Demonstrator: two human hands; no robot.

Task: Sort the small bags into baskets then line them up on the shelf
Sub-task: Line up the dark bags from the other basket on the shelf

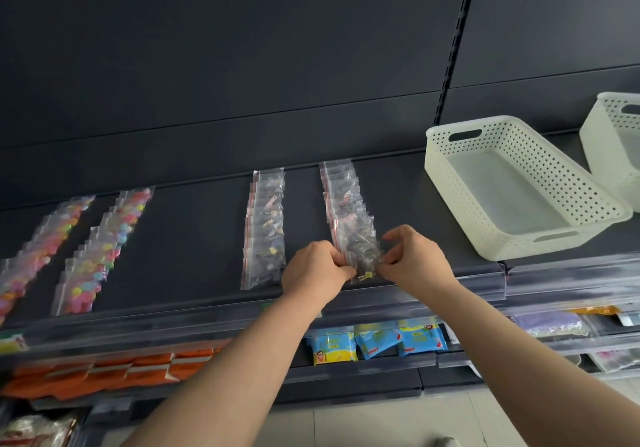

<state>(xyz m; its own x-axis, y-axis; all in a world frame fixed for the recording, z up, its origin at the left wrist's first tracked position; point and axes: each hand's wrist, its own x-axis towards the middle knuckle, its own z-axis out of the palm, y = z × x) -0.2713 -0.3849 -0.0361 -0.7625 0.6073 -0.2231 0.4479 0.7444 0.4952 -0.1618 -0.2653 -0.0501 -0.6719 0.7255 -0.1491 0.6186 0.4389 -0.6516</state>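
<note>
- Head view: your left hand point(316, 270) and right hand point(417, 260) meet at the front of the dark shelf point(194, 235). Each pinches one side edge of a small clear bag point(360, 254), and the fingers of both are curled and clamped on it.
- That bag is a transparent zip pouch with a red seal line, packed with small dark bits and one yellowish piece near its bottom. What the bits are is too blurred to tell.
- It sits at the near end of an overlapping row of like bags point(341, 194) that runs back toward the rear panel. Your hands cover its lower corners, so you cannot tell whether it rests on the shelf or is lifted.
- To the left lie a second clear row point(265, 228) and two rows of bead bags point(104, 249) in bright colours; the leftmost runs out of the frame.
- To the right, a cream perforated basket point(519, 183) stands on the shelf, and a second basket point(614, 142) is cut off at the right edge.
</note>
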